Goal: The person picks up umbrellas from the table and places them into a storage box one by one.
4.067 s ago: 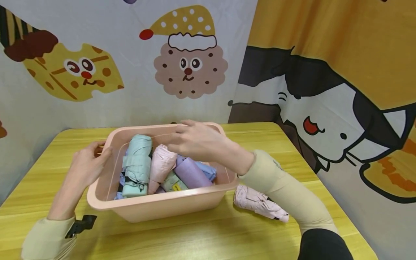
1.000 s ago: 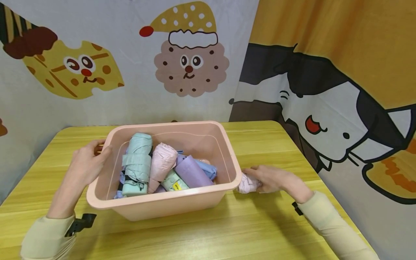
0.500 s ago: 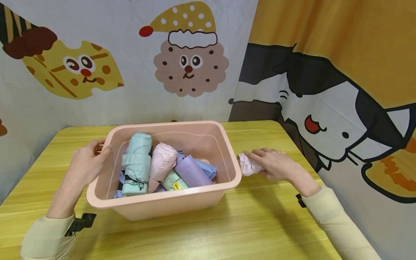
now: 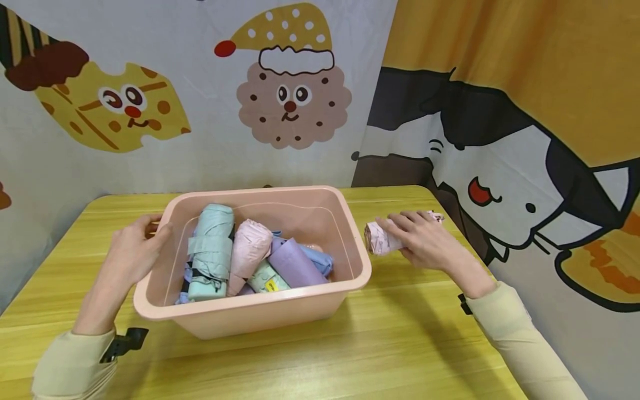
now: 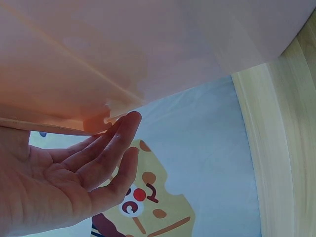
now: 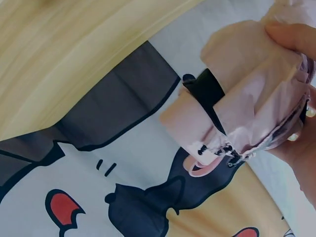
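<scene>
A pink plastic tub (image 4: 260, 305) stands on the table with folded umbrellas in it: a mint one (image 4: 212, 250), a pale pink one (image 4: 250, 250) and a purple one (image 4: 297, 264) among them. My left hand (image 4: 135, 247) holds the tub's left rim, thumb over the edge; its fingers (image 5: 106, 158) touch the outer wall in the left wrist view. Right of the tub, my right hand (image 4: 422, 239) grips another pink folded umbrella (image 4: 382, 239) above the table. Its handle end, dark band and wrist loop show in the right wrist view, where the pink umbrella (image 6: 247, 84) points away from the palm.
Under the tub lies a yellow wood-grain table (image 4: 320, 361). A cloth backdrop (image 4: 200, 161) with cartoon prints hangs right behind it, and a second printed curtain (image 4: 500, 194) borders the table's right side. Inside the tub are also a blue bundle (image 4: 320, 262) and a green piece with a yellow label (image 4: 265, 278).
My right hand was over the tub, then went to the pink umbrella on the table's right, took hold of it and raised it. My left hand has stayed on the rim.
</scene>
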A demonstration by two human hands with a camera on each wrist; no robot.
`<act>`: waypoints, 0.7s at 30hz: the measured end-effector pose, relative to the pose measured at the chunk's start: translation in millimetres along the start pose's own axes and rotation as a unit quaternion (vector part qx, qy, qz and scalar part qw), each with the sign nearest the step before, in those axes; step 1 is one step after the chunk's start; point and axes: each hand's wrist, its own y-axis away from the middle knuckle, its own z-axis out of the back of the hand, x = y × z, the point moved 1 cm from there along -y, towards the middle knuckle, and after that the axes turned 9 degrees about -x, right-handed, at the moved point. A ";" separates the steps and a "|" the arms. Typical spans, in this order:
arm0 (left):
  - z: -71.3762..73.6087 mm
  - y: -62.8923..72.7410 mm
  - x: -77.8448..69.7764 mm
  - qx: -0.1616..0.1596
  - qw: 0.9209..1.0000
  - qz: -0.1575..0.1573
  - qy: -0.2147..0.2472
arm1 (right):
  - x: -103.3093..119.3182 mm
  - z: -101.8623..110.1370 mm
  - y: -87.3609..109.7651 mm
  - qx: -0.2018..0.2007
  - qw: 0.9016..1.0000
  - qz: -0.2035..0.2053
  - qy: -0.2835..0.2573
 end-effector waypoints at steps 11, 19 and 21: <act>-0.3 0.3 0.5 0.000 1.000 0.001 0.001 | -5.2 8.7 -12.8 -0.080 0.995 0.029 0.047; -0.8 -0.3 1.1 0.001 1.000 0.003 0.004 | -7.0 12.3 -23.0 -0.117 0.990 0.053 0.061; -0.9 -0.3 1.2 0.002 1.000 0.004 0.005 | -6.9 13.5 -26.0 -0.117 0.990 0.055 0.065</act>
